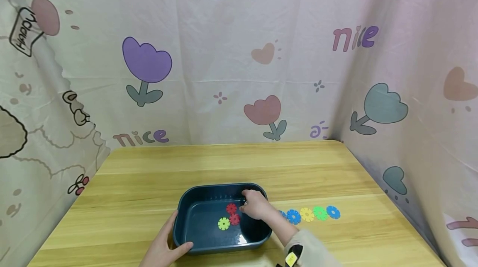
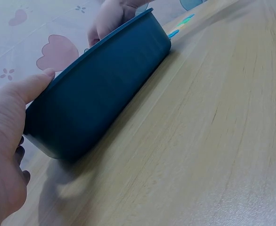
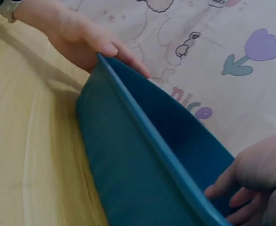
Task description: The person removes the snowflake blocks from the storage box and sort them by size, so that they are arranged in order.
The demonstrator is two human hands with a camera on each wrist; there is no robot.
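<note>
A dark blue rectangular basin (image 1: 201, 247) stands on the table. My left hand (image 1: 164, 240) grips its near left corner, the thumb lying on the rim and the other fingers against the outside wall. Inside lie two red notched plastic discs (image 1: 231, 208) and a yellow-green notched disc (image 1: 223, 224). My right hand (image 1: 257, 205) reaches over the right rim into the basin, fingers bent and pointing left, just right of the red discs. In the right wrist view, that hand's fingers (image 3: 223, 183) dip below the rim; whether anything is between their tips is hidden.
To the right of the basin, a row of notched discs lies on the wooden table (image 1: 142, 167): a blue disc (image 1: 293, 217), a yellow disc (image 1: 307, 214), a green disc (image 1: 320, 213) and another blue disc (image 1: 333, 212). The right forearm partly covers one more. Printed cloth hangs behind.
</note>
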